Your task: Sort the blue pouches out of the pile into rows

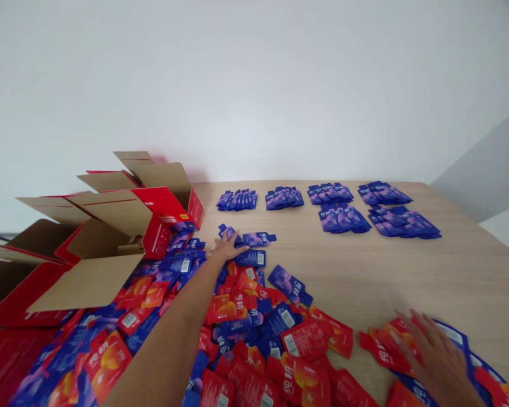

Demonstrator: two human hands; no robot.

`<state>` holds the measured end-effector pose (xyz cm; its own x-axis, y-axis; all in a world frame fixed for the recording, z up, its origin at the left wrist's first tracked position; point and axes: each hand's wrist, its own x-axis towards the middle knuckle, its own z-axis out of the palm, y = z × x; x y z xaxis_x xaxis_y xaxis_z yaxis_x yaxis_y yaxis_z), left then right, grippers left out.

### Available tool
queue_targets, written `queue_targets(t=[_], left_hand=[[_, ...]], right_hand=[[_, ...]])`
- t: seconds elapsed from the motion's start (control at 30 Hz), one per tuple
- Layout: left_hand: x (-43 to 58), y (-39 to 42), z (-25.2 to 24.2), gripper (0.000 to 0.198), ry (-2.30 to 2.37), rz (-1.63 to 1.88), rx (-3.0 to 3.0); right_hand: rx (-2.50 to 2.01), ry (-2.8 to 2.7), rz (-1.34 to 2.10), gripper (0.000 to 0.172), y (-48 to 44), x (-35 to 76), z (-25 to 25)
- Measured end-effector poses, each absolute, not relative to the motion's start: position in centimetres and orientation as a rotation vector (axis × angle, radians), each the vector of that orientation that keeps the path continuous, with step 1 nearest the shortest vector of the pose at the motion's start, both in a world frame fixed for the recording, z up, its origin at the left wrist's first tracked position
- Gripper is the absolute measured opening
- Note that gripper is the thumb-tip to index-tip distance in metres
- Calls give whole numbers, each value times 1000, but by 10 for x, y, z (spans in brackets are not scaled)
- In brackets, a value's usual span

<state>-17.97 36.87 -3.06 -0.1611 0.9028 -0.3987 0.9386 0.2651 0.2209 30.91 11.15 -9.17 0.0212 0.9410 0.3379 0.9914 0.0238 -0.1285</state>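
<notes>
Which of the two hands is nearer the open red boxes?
Left. The left hand is over blue pouches to the right of the boxes; the right hand is over red pouches at far right, much farther away.

Soft plastic sheen on the flat red-orange pouches (309,338), flat blue-purple pouches (285,280) — smooth, pale wood-grain desk (407,271) — matt-lined red cardboard boxes (160,202) at its left edge!
</notes>
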Motion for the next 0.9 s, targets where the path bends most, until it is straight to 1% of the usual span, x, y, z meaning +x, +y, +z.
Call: queue_targets(t=[0.03,0.17,0.33,0.43,0.63,0.77,0.9], left_hand=[[-173,368,-35,91,2053,-144,1692],[-131,352,-40,93,1864,-221,1850],[-76,325,-33,97,1646,-315,1948],[-37,304,-30,100,1506,-332,2011],[39,257,-31,97,1348,-287,2125],[79,226,-33,98,1257,-302,2140],[114,177,-37,98,1289,-186,2052]], right_hand=[[-1965,-2056,-167,54,118,291,-90],[-2014,-2039,-192,55,137,237,-85],[-2044,-2037,-233,54,143,222,-80],[-2079,-2072,-198,52,142,228,-78],[-2109,-2176,-142,47,122,256,-82],[-2036,-2243,-120,42,95,284,-86],[-1906,-2268,-146,42,74,317,-87]])
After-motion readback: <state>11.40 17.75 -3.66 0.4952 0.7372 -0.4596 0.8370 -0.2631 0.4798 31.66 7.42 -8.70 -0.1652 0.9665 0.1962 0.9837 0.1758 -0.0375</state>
